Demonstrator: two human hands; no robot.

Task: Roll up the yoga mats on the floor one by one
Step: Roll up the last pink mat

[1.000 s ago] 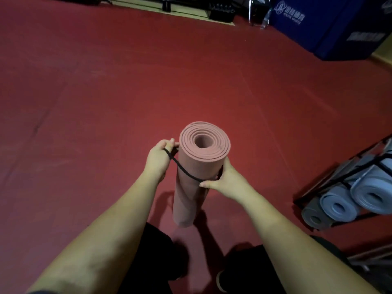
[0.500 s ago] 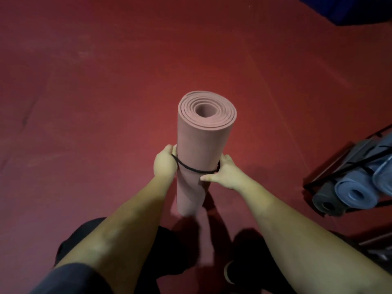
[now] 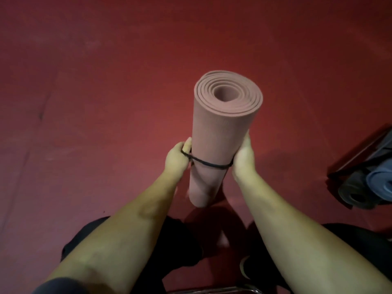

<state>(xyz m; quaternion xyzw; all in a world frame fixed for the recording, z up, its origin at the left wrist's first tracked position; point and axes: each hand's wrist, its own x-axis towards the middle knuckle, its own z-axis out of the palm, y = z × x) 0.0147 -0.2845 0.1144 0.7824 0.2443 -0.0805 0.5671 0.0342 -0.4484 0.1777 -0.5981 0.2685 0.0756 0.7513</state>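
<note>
1. One rolled pink yoga mat (image 3: pixel 220 132) stands almost upright in the middle of the view, held above the red floor (image 3: pixel 106 81) between both hands. Its spiral end faces the camera and its lower end hangs free, just in front of the person's knees.
2. A thin black elastic band (image 3: pixel 209 164) goes around the lower half of the roll, from one hand to the other.
3. The left hand (image 3: pixel 177 159) is on the left side of the roll. Its grip is curled — the thumb and fingers pinch the band where it leaves the mat, and the thumb tip touches the mat's side.
4. The right hand (image 3: pixel 244 158) is on the right side of the roll. Its thumb lies straight up along the mat and the palm presses against it; the fingers go behind the roll, so the grip wraps the mat. The band ends at this hand, but I cannot tell if the fingers also hold it.
5. At the right edge, a dark rack (image 3: pixel 360 153) holds some rolled grey-blue mats (image 3: pixel 379 185) — they lie on their sides, well apart from the pink one.
6. Both forearms are bare, and dark trousers (image 3: pixel 180 247) show at the bottom.
</note>
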